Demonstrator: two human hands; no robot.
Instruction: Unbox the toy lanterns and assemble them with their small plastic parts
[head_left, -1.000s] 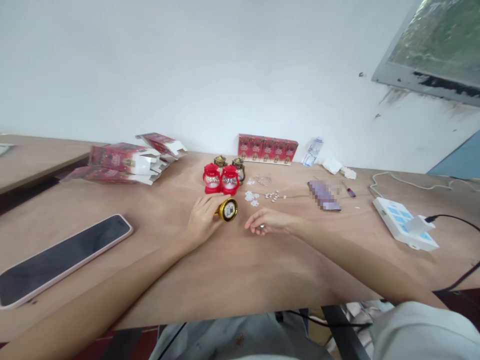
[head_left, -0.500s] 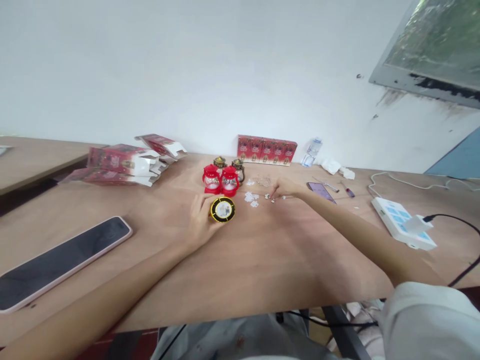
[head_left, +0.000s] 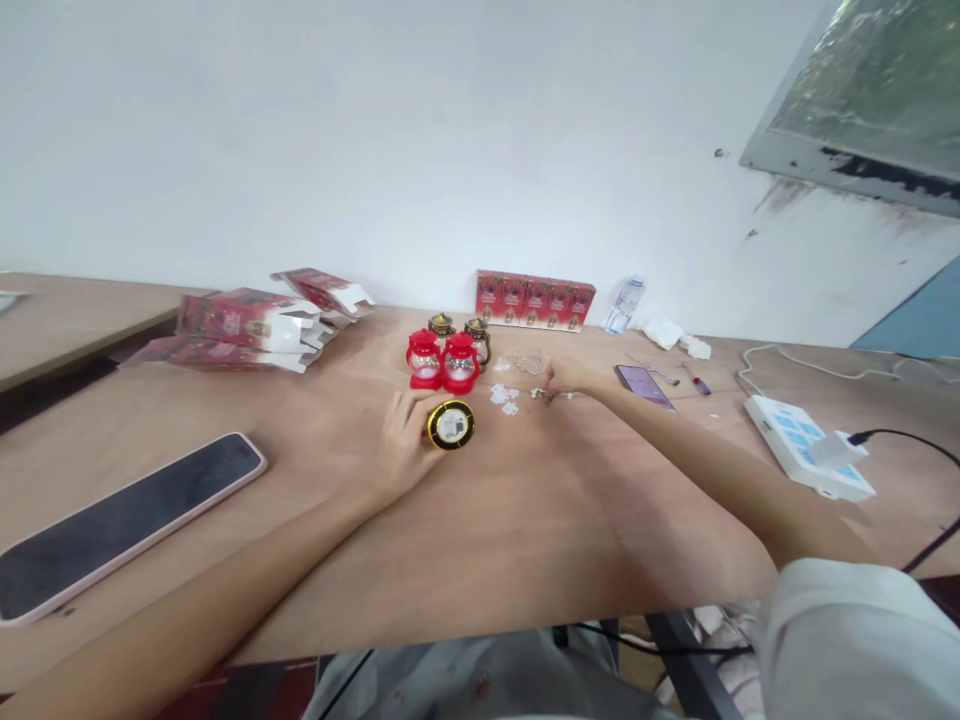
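**Gold lantern tipped on its side, underside turned up to the eye**

The gold lantern (head_left: 451, 425) is held low over the middle of the wooden table (head_left: 525, 540), just in front of the two red lanterns (head_left: 442, 360). It is gripped by the left hand (head_left: 401, 440), whose fingers are curled round its body. It is laid sideways, so that the round base with its pale centre faces the wearer, apparently so that the underside can be seen and reached.

The right hand (head_left: 566, 378) is stretched forward to the small white pieces (head_left: 504, 398) scattered just right of the lanterns. Its fingers are drawn together with the tips down among them; whether a piece is pinched cannot be told.

Two darker lanterns (head_left: 459, 328) are stood behind the red ones, all four grouped upright within arm's reach. Closed red boxes (head_left: 535, 298) are lined against the wall, and opened cartons (head_left: 247, 322) are piled to the left, clear of the working area. A phone (head_left: 120, 520) lies face up at the near left, and a white power strip (head_left: 806, 445) at the right.
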